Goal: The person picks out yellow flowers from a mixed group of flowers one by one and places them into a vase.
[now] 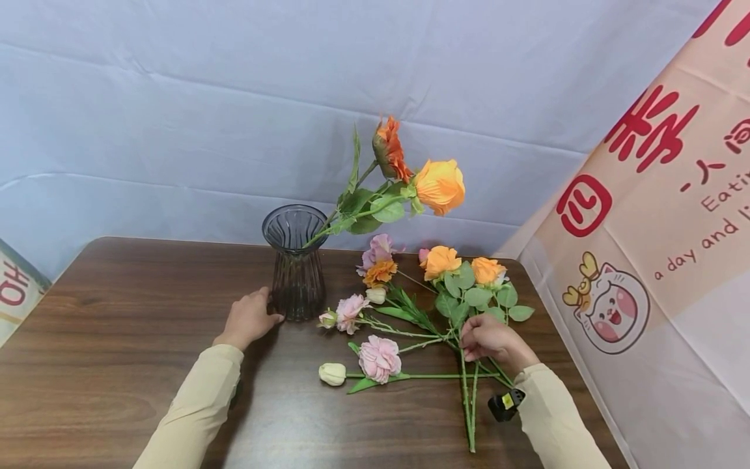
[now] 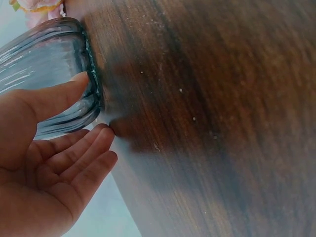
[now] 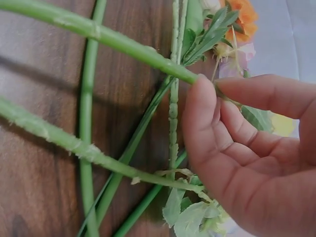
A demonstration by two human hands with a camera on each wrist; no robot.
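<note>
A ribbed grey glass vase [image 1: 299, 280] stands upright near the table's back edge. An orange flower [image 1: 391, 148] and a yellow-orange rose [image 1: 439, 187] lean out of it to the right. My left hand [image 1: 250, 319] is at the vase's lower left side, its thumb against the glass [image 2: 54, 59] and its fingers loosely extended. On the right, my right hand [image 1: 492, 340] pinches a green rose stem [image 3: 148, 57] between thumb and forefinger, above other crossing stems. Leaves and orange roses [image 1: 441, 262] lie just beyond this hand.
Pink peonies [image 1: 379, 359], a white tulip [image 1: 333, 374] and a purple flower [image 1: 379, 252] lie on the brown wooden table [image 1: 129, 326]. A small black device [image 1: 506, 405] is at the right wrist. A pale curtain [image 1: 205, 130] hangs behind, and a printed banner [image 1: 662, 260] borders the right side.
</note>
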